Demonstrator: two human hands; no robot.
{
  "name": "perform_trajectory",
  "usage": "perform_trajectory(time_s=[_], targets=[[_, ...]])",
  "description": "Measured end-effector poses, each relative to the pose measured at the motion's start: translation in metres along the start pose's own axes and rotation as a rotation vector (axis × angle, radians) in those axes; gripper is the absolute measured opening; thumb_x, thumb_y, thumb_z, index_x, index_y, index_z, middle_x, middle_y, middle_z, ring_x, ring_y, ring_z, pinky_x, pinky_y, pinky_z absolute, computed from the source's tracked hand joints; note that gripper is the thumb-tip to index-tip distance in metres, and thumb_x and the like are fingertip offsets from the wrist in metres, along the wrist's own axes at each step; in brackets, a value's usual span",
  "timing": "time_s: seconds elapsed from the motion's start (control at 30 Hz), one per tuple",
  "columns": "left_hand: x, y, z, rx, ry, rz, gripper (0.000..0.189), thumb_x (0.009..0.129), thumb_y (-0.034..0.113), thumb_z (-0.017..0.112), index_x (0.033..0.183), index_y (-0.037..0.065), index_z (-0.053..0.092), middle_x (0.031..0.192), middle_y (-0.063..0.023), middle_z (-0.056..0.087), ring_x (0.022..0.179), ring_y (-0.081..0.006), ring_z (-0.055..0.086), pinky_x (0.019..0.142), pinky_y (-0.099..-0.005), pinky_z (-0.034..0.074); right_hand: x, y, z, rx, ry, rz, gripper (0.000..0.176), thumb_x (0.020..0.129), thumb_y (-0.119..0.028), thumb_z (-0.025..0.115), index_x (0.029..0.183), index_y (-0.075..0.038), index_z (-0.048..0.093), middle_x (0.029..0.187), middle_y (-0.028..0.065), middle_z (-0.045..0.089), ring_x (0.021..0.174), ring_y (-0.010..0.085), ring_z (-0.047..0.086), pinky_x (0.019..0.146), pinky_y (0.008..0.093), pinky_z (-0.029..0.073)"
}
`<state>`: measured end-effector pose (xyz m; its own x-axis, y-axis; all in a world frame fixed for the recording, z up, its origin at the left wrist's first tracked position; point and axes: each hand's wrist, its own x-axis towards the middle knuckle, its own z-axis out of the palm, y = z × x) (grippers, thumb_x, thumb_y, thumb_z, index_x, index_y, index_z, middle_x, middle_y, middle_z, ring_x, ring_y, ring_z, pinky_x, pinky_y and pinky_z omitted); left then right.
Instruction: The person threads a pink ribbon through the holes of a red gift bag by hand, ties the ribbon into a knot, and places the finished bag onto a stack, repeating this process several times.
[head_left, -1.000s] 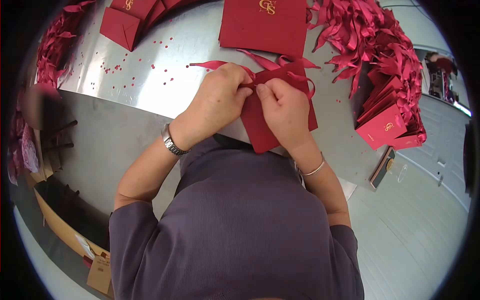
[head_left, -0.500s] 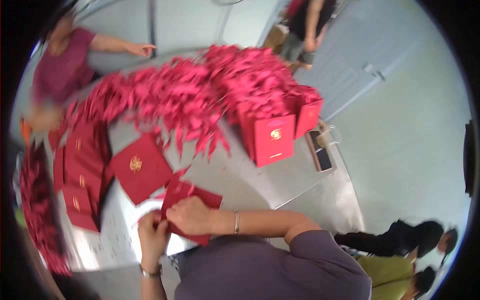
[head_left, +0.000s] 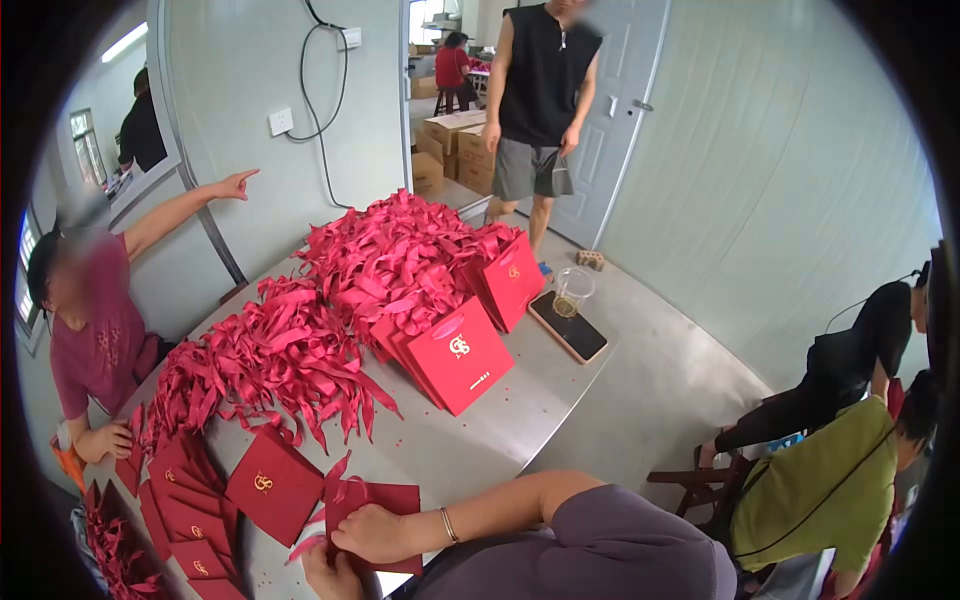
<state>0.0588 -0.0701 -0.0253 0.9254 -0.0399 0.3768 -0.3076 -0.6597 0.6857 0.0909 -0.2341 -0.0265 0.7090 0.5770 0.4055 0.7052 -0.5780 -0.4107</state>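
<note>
A dark red bag (head_left: 400, 498) lies under my hands at the table's lower edge, with a pink ribbon (head_left: 345, 487) across its upper left. My right hand (head_left: 372, 532), a bracelet at its wrist, is closed on the bag with curled fingers. Close beside it, my left hand (head_left: 330, 572) pinches the bag's lower left edge; its fingertips are partly hidden. Another red bag with a gold logo (head_left: 273, 484) lies flat just up and left. Farther left is an overlapping stack of similar bags (head_left: 192, 515).
A large heap of pink-red ribbons (head_left: 385, 265) covers the table's far side. Red bags stand upright (head_left: 465, 360) beside a phone (head_left: 568, 326) and a clear cup (head_left: 575, 283). A person points at left (head_left: 105, 330); another stands by the door (head_left: 545, 80). Others are at right (head_left: 820, 480).
The view has tilted up and shows more of the room. My hands and the bag sit lower in view, still together. The person at left still points; that person's other hand now rests by the bags.
</note>
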Motion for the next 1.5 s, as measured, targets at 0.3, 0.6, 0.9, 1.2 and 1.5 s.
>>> perform_trajectory(time_s=[0.3, 0.6, 0.9, 1.2, 1.5], targets=[[0.025, 0.039, -0.002, 0.328, 0.061, 0.219, 0.018, 0.072, -0.008, 0.059, 0.089, -0.002, 0.059, 0.096, -0.0182, 0.059, 0.092, -0.0384, 0.053, 0.083, -0.047, 0.042, 0.005, 0.004, -0.012, 0.291, 0.157, 0.182, 0.014, 0.081, -0.017, 0.056, 0.073, -0.005, 0.056, 0.07, 0.0127, 0.063, 0.067, 0.0316, 0.064, 0.058, 0.0436, 0.051], [0.026, 0.038, 0.001, 0.215, -0.081, 0.151, 0.016, 0.075, -0.01, 0.059, 0.09, -0.002, 0.057, 0.096, -0.0176, 0.06, 0.094, -0.0357, 0.057, 0.083, -0.041, 0.045, 0.004, 0.007, -0.01, 0.217, 0.077, 0.198, 0.012, 0.081, -0.016, 0.053, 0.077, -0.005, 0.058, 0.069, 0.0117, 0.062, 0.065, 0.0298, 0.064, 0.06, 0.0423, 0.05], [0.052, 0.047, -0.048, -0.101, -0.48, -0.1, 0.019, 0.075, -0.01, 0.055, 0.087, -0.002, 0.068, 0.093, -0.0159, 0.06, 0.084, -0.0301, 0.059, 0.073, -0.0331, 0.048, -0.011, 0.0, -0.021, 0.112, 0.229, -0.092, 0.012, 0.079, -0.018, 0.055, 0.079, -0.007, 0.056, 0.071, 0.0076, 0.058, 0.067, 0.0246, 0.062, 0.062, 0.0382, 0.05], [0.077, 0.039, -0.053, -0.017, -0.814, -0.036, 0.008, 0.073, -0.005, 0.066, 0.079, 0.001, 0.068, 0.082, -0.0111, 0.063, 0.076, -0.0249, 0.063, 0.067, -0.0327, 0.05, -0.017, -0.009, 0.001, 0.18, 0.235, -0.048, 0.012, 0.08, -0.017, 0.052, 0.077, -0.007, 0.055, 0.072, 0.0094, 0.059, 0.068, 0.0251, 0.062, 0.062, 0.0384, 0.049], [0.061, 0.023, -0.05, 0.024, -0.662, 0.242, 0.008, 0.075, -0.003, 0.062, 0.078, 0.004, 0.062, 0.085, -0.0129, 0.062, 0.084, -0.0338, 0.061, 0.07, -0.0384, 0.051, -0.017, -0.012, -0.007, 0.021, 0.25, -0.024, 0.015, 0.082, -0.023, 0.057, 0.073, -0.011, 0.055, 0.067, 0.0052, 0.058, 0.061, 0.0207, 0.062, 0.052, 0.0346, 0.049]])
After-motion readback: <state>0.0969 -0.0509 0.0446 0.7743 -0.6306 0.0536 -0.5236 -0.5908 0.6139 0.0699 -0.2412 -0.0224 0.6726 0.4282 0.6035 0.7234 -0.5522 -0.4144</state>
